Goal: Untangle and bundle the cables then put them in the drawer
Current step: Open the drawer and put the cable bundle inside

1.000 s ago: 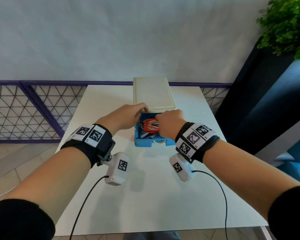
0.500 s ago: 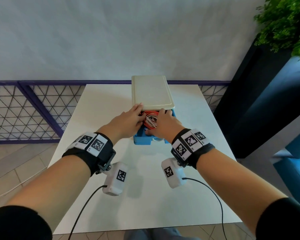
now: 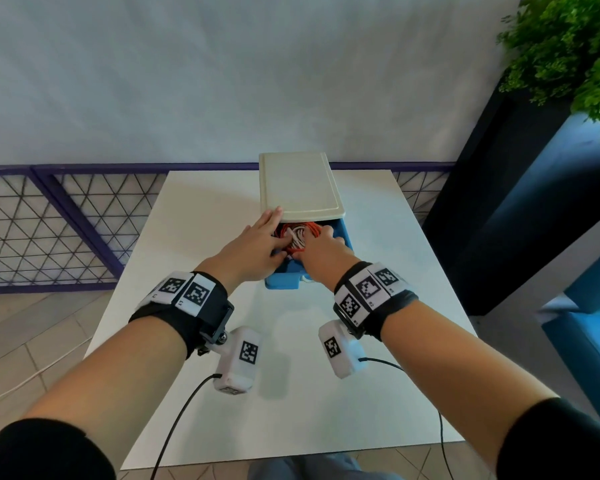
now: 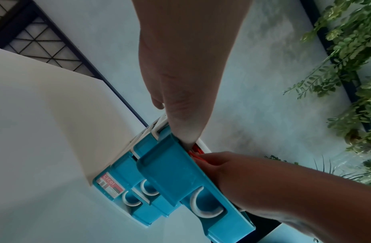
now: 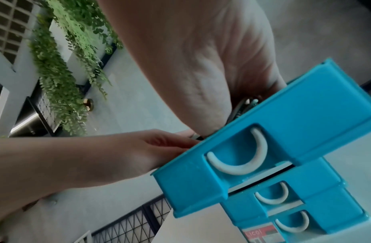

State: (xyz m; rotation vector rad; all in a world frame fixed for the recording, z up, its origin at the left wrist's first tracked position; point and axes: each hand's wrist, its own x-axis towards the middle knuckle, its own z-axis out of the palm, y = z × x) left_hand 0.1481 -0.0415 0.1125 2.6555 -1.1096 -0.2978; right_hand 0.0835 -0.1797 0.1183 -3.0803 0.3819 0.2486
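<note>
a red label (image 4: pixel 110 185) on the blue drawer unit's (image 4: pixel 126 166) bottom front reads "licol".

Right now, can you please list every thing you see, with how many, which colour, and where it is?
table: one, white, under everything
drawer box: one, cream top, blue drawers, far middle of table
top drawer: one, blue, pulled open
cables: a bundle, red and white, inside top drawer
plant: green, upper right
fence: purple frame, left, behind table
left hand: on the cables
right hand: on the cables
</note>
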